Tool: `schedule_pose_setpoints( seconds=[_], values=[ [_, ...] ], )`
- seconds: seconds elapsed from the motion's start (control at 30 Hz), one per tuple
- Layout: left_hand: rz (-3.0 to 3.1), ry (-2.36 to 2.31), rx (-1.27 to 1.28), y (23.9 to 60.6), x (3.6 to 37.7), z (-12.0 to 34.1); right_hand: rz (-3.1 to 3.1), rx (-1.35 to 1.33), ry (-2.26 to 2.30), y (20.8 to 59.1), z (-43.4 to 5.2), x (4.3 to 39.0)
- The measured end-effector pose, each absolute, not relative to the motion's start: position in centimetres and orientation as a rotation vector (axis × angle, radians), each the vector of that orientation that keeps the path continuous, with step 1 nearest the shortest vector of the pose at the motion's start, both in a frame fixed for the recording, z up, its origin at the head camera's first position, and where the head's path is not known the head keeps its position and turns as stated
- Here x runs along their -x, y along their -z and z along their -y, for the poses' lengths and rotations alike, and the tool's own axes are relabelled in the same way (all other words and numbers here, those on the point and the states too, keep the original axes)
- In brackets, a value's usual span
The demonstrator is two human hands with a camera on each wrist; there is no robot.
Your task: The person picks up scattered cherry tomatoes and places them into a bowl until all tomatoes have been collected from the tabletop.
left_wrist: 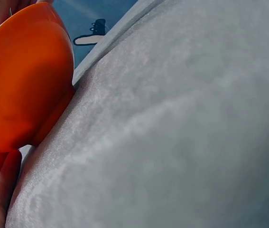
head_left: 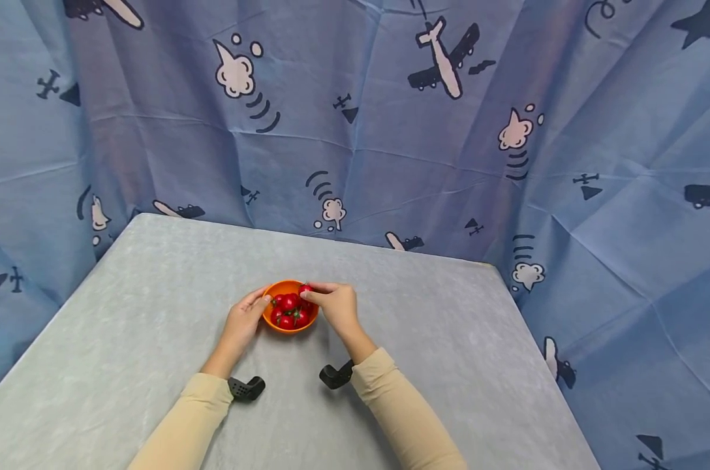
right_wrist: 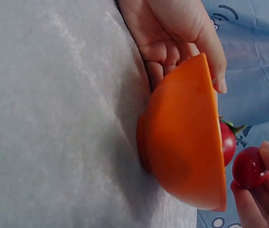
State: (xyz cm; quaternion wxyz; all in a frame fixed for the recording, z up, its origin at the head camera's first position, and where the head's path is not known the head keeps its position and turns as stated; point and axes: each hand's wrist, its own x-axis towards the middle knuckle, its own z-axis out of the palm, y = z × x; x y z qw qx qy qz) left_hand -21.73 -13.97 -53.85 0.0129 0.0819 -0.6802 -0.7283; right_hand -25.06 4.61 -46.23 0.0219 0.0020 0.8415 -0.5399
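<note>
An orange bowl stands on the table with several red cherry tomatoes in it, some with green stems. My left hand grips the bowl's left side, thumb over the rim and fingers against the outer wall. Over the bowl's right rim, my right hand pinches one cherry tomato between thumb and fingers. In the right wrist view that tomato is just above the rim, beside another tomato that shows over the edge. The left wrist view shows the outside of the bowl; its contents are hidden there.
A pale grey cloth covers the table. Behind it and along its right side hangs a blue curtain printed with planes and clouds. Black wrist devices sit at both sleeve cuffs.
</note>
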Motion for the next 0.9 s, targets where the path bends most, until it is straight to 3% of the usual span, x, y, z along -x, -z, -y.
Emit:
schedule_pose_setpoints(
  seconds=[0.9],
  values=[
    [2.167,2.239,-0.283,53.5,21.57,13.68,-2.687,0.055,1.572,47.07,-3.93,24.59]
  ],
)
